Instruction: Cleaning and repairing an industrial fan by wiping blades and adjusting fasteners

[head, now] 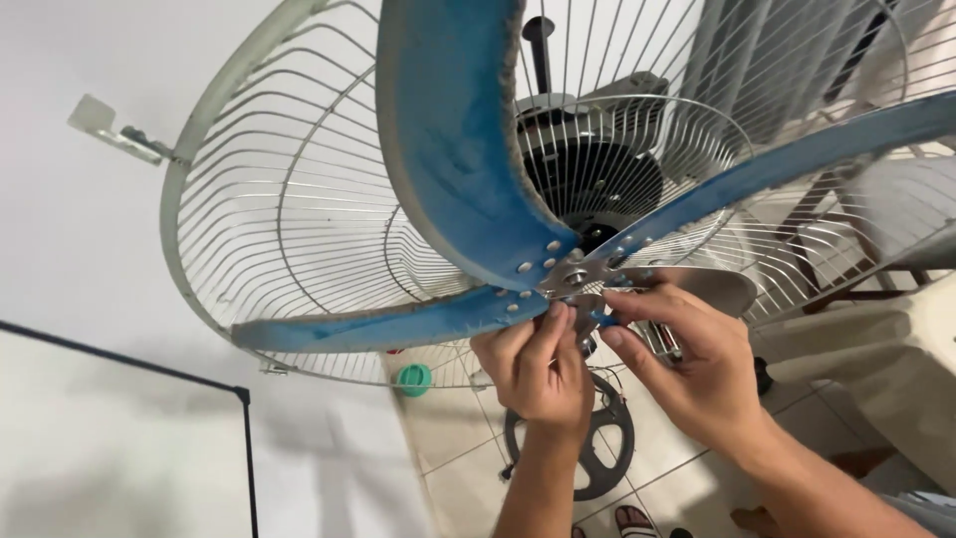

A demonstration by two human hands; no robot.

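I see two bare hands, the left hand (535,371) and the right hand (687,369), with no gloves, rings or watch. Both forearms are bare too, no sleeve reaching the wrists. Fingernails are short and plain. Below, my toes show in dark sandals (633,521).

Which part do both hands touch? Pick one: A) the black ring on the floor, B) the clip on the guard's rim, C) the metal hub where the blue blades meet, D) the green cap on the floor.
C: the left hand and right hand both have fingertips on the metal hub joining the blue blades.
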